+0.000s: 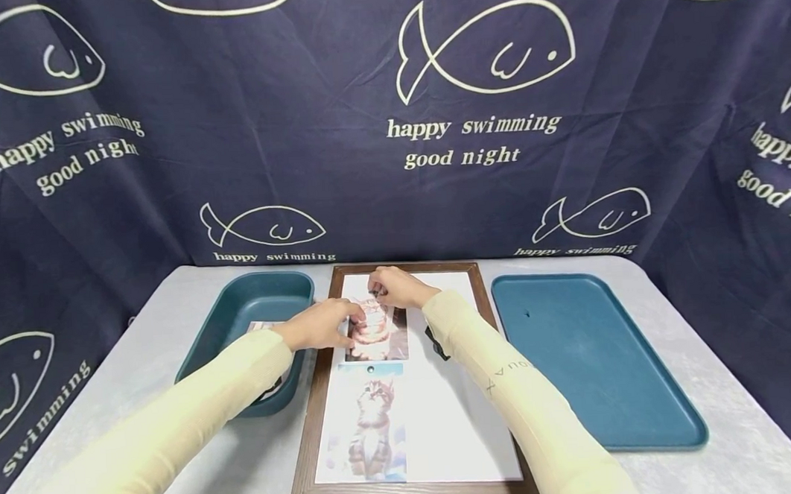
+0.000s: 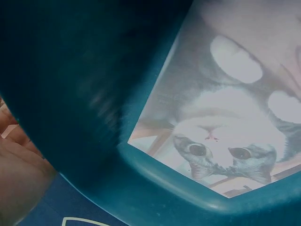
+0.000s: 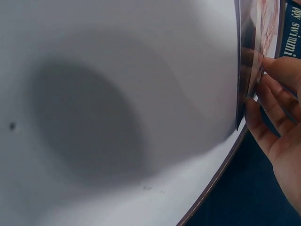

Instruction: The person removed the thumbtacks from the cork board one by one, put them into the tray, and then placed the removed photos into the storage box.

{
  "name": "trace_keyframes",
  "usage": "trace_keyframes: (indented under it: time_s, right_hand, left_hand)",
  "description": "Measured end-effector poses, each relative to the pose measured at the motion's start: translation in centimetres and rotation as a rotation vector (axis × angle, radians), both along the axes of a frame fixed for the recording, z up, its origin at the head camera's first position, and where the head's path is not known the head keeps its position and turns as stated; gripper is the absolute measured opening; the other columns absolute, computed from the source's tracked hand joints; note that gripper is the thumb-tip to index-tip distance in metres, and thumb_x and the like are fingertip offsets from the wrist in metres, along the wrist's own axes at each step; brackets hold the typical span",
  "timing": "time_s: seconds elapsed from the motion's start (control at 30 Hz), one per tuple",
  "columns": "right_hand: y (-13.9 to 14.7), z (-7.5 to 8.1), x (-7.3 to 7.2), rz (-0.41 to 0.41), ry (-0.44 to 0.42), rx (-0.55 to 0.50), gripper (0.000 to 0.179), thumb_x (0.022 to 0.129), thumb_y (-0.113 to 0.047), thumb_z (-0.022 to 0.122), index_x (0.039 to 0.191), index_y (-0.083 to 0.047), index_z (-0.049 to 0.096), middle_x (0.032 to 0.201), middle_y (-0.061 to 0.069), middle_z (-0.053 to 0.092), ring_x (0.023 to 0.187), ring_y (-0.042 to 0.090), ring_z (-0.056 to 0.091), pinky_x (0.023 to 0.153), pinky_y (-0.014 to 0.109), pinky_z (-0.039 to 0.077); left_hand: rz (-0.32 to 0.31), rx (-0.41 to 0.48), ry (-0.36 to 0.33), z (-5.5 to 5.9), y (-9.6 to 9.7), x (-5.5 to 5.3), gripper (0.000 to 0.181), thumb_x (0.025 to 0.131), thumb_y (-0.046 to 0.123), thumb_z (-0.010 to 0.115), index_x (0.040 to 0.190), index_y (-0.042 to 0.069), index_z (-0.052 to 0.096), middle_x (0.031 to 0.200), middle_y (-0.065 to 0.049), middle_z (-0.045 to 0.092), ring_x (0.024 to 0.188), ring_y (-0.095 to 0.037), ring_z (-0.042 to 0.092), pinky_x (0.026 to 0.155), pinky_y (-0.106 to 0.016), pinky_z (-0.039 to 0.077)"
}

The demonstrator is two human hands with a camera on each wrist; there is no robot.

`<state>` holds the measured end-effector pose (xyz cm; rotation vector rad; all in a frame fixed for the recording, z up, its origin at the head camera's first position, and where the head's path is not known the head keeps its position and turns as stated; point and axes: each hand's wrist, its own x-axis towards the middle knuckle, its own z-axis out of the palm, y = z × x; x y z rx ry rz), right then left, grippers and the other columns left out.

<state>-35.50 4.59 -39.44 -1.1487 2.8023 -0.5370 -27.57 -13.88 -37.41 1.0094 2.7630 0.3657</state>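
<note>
A printed cat photo (image 1: 373, 341) lies on the upper left of a white board (image 1: 458, 423) with a brown wooden frame. My left hand (image 1: 322, 324) reaches in from the left, thumb and fingertips spread apart on the photo's left side. At the photo's top, my right hand (image 1: 397, 286) pinches a small dark object (image 1: 378, 293), mostly hidden by the fingers. In the right wrist view, the fingertips (image 3: 254, 106) meet the edge of the photo, which stands a little off the board. Directly below lies another cat photo (image 1: 371, 427), with a small round fastener (image 1: 371, 369) at its top.
To the left, a deep teal bin (image 1: 218, 327) holds a photo of a grey-and-white cat (image 2: 225, 127). On the right is a flat teal tray (image 1: 582, 356) with a small dark thing (image 1: 527, 315) on it. A navy fish-print curtain (image 1: 358, 167) hangs behind the table.
</note>
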Motion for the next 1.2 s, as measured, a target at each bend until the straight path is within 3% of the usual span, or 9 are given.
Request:
trace_keyframes:
  time_s: [0.17, 0.53, 0.8, 1.0, 1.2]
  right_hand:
    - [-0.1, 0.03, -0.12, -0.003, -0.005, 0.004, 0.02, 0.078, 0.003, 0.064, 0.098, -0.001, 0.062, 0.098, 0.01, 0.059, 0.089, 0.02, 0.059, 0.08, 0.028, 0.048]
    - [-0.16, -0.37, -0.57, 0.013, 0.007, 0.003, 0.019, 0.078, 0.002, 0.064, 0.096, -0.003, 0.063, 0.096, 0.009, 0.06, 0.089, 0.019, 0.059, 0.08, 0.027, 0.048]
    - [-0.03, -0.16, -0.68, 0.03, 0.021, 0.035, 0.017, 0.078, -0.001, 0.065, 0.095, -0.004, 0.064, 0.095, 0.008, 0.06, 0.088, 0.018, 0.057, 0.08, 0.027, 0.047]
    - [-0.12, 0.2, -0.72, 0.061, 0.033, 0.062, 0.017, 0.078, 0.001, 0.064, 0.094, -0.005, 0.064, 0.095, 0.007, 0.06, 0.089, 0.017, 0.058, 0.08, 0.027, 0.047]
    - [-0.18, 0.32, -0.72, 0.068, 0.038, 0.06, 0.018, 0.078, 0.003, 0.063, 0.094, -0.006, 0.065, 0.095, 0.007, 0.061, 0.089, 0.018, 0.057, 0.08, 0.028, 0.047]
  left_hand:
    - [0.012, 0.015, -0.011, -0.1, -0.14, -0.1, 0.041, 0.073, 0.018, 0.075, 0.11, 0.008, 0.06, 0.105, -0.004, 0.06, 0.101, -0.022, 0.056, 0.09, -0.038, 0.043]
    - [-0.062, -0.019, -0.018, -0.57, -0.32, -0.39, 0.04, 0.075, 0.022, 0.074, 0.111, 0.011, 0.059, 0.107, -0.001, 0.057, 0.102, -0.018, 0.055, 0.089, -0.036, 0.044]
    - [-0.104, -0.03, 0.021, -0.77, -0.51, -0.51, 0.041, 0.077, 0.023, 0.073, 0.114, 0.011, 0.06, 0.112, -0.001, 0.058, 0.105, -0.019, 0.056, 0.09, -0.037, 0.045]
    - [-0.159, -0.022, 0.041, -0.56, -0.74, -0.41, 0.032, 0.078, 0.021, 0.071, 0.107, 0.01, 0.065, 0.11, -0.002, 0.058, 0.102, -0.019, 0.057, 0.088, -0.036, 0.047]
    - [-0.164, -0.022, 0.03, -0.46, -0.83, -0.36, 0.031, 0.08, 0.021, 0.07, 0.109, 0.01, 0.065, 0.113, -0.002, 0.057, 0.104, -0.019, 0.057, 0.09, -0.036, 0.046]
